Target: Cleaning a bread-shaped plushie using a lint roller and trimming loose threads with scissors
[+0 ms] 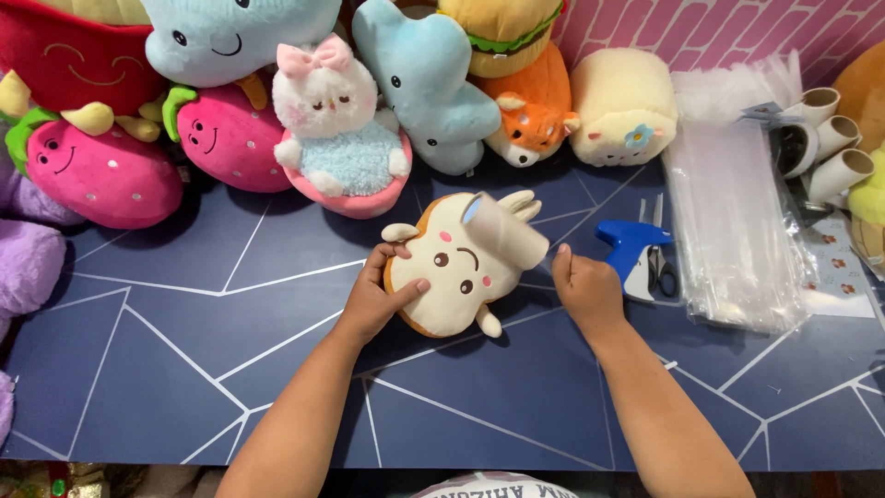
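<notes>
A cream toast-shaped plush toy (442,277) with a smiling face lies on the dark blue table (184,369). My left hand (383,295) rests on its left side, thumb across the front. My right hand (585,290) is closed around the handle of a lint roller (502,231), whose white cylinder lies over the toy's upper right part.
Several plush toys line the back: pink strawberries (101,171), a white bunny in a pink cup (336,129), a blue elephant (429,83), an orange fox (525,120), a cream loaf (622,106). Right of my hand are a blue tagging gun (631,249), scissors (661,267), clear plastic bags (737,231) and cardboard rolls (834,138).
</notes>
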